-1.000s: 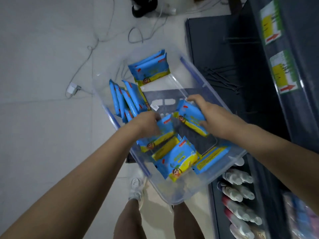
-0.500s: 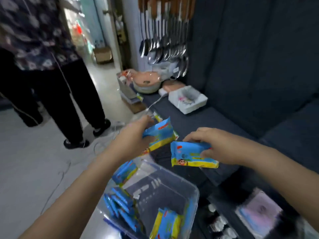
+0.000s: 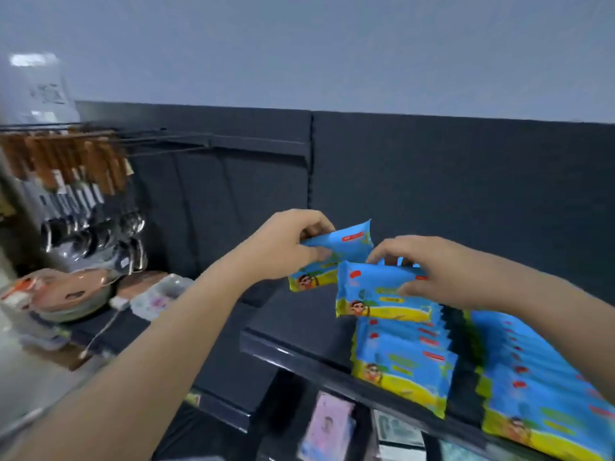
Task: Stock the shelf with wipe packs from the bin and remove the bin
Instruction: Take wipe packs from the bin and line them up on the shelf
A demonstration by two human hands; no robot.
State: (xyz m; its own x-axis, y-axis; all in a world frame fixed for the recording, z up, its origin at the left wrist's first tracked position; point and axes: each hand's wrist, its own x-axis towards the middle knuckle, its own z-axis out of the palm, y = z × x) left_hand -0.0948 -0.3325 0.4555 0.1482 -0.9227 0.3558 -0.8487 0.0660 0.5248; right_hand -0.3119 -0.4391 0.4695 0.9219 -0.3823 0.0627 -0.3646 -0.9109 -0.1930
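My left hand (image 3: 286,247) grips a blue and yellow wipe pack (image 3: 346,247) by its left end, held up in front of the dark back panel. My right hand (image 3: 429,271) pinches a second wipe pack (image 3: 372,294) at its top edge, just above a row of upright wipe packs (image 3: 402,367) on the dark shelf (image 3: 293,341). A second row of packs (image 3: 539,387) stands further right on the same shelf. The bin is out of view.
Ladles and spoons with wooden handles (image 3: 83,201) hang at the left. Below them a pink pot (image 3: 70,294) and a white box (image 3: 156,294) sit on a lower ledge. Price tags and packaged goods (image 3: 329,427) show under the shelf.
Both hands have risen from the bin, each with a wipe pack, up to the shelf. My view has swung from the floor and bin to the shelf's rows of packs.
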